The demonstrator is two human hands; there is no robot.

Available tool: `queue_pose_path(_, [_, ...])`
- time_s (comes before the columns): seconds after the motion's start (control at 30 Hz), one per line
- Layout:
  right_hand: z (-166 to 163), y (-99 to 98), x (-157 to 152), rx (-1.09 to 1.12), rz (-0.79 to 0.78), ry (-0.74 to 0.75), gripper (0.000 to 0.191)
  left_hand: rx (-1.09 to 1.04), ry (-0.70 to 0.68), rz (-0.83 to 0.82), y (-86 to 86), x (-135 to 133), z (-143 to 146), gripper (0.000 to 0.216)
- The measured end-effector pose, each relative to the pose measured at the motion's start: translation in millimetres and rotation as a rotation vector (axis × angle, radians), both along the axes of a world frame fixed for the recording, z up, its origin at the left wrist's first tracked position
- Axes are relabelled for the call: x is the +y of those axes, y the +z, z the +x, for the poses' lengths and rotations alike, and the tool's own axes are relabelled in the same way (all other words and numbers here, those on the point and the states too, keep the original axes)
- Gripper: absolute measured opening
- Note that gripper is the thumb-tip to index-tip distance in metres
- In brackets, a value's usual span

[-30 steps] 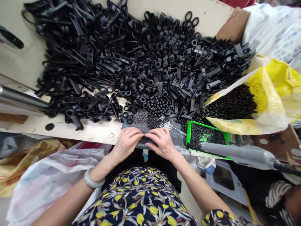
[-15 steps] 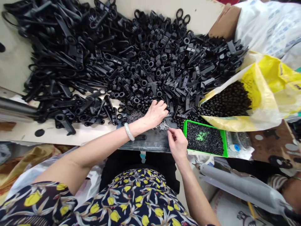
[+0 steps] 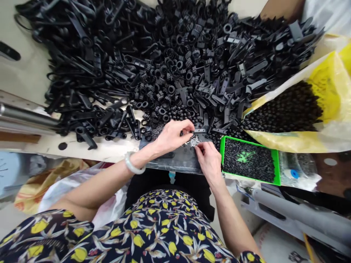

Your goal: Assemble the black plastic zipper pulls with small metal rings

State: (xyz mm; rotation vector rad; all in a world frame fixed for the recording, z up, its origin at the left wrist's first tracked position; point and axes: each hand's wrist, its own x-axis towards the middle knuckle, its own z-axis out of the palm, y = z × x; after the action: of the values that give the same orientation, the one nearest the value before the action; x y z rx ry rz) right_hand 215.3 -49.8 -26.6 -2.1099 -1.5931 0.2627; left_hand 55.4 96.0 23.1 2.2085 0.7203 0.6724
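Both hands have drawn together since 0.5 s ago: left hand (image 3: 171,136) pulled back off the black heap, right hand (image 3: 210,162) moved up to the pins.

- Item: pins (image 3: 193,140), small silver pile, centre of frame, lying on dark tray (image 3: 181,160) at table edge, betw. the two hands.
- L hand: over tray just left of pins, fingers curled, thumb and fingertips clenched in a pinch; what it pinches too small to tell. Pale bracelet (image 3: 132,166) on wrist.
- R hand: fingertips (image 3: 198,147) touching near edge of pin pile, thumb and forefinger close together; can't tell if a pin is gripped.
- Green box (image 3: 221,157): just right of R hand, full of tiny black bits.
- Yellow bag (image 3: 326,84): right of frame, open, black beads spilling out.
- Heap of black plastic parts (image 3: 164,54): rings, clips, long straps, covers upper half.
- Table (image 3: 104,151): pale board, lower left of heap.
- Metal bar (image 3: 24,115): left edge.
- Grey tube (image 3: 296,213): lower right.
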Motion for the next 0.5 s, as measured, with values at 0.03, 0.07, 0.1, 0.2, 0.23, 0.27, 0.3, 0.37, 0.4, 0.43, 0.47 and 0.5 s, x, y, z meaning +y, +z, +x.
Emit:
queue_pose_path(0.03, [1, -0.3, -1, -0.006, 0.0, 0.016, 0.019, -0.042, 0.022, -0.077, 0.0, -9, -14, 0.017])
queue_pose_path(0.07, [1, -0.7, -2, -0.016, 0.005, 0.037, 0.019, -0.073, 0.055, -0.125, -1.5, -18, -29, 0.019])
queue_pose_path(0.1, [2, -1.1, -3, -0.027, 0.012, 0.061, 0.02, -0.093, 0.092, -0.154, -4.5, -29, -42, 0.02])
queue_pose_path(0.2, [3, -2.3, -5, -0.062, 0.042, 0.123, 0.021, -0.132, 0.197, -0.18, -19.4, -61, -69, 0.018])
queue_pose_path(0.23, [4, -2.3, -5, -0.074, 0.045, 0.132, 0.021, -0.143, 0.227, -0.17, -25.1, -69, -74, 0.019])
queue_pose_path(0.27, [4, -2.0, -5, -0.09, 0.042, 0.13, 0.021, -0.152, 0.253, -0.153, -30.5, -77, -77, 0.019])
queue_pose_path(0.3, [4, -1.3, -5, -0.112, 0.034, 0.115, 0.02, -0.157, 0.271, -0.134, -35.4, -83, -78, 0.019])
queue_pose_path(0.37, [3, 0.4, -5, -0.167, 0.011, 0.072, 0.021, -0.167, 0.284, -0.094, -43.1, -90, -78, 0.019])
queue_pose_path(0.4, [2, 1.2, -5, -0.192, 0.002, 0.052, 0.022, -0.172, 0.284, -0.073, -46.1, -92, -78, 0.019])
queue_pose_path(0.43, [1, 1.9, -5, -0.211, -0.003, 0.039, 0.022, -0.18, 0.282, -0.05, -48.7, -93, -78, 0.019])
queue_pose_path(0.47, [0, 2.4, -5, -0.224, -0.006, 0.034, 0.023, -0.189, 0.278, -0.027, -50.9, -93, -77, 0.019])
queue_pose_path(0.5, [-1, 2.6, -6, -0.232, -0.006, 0.035, 0.022, -0.198, 0.271, -0.001, -52.9, -93, -78, 0.019])
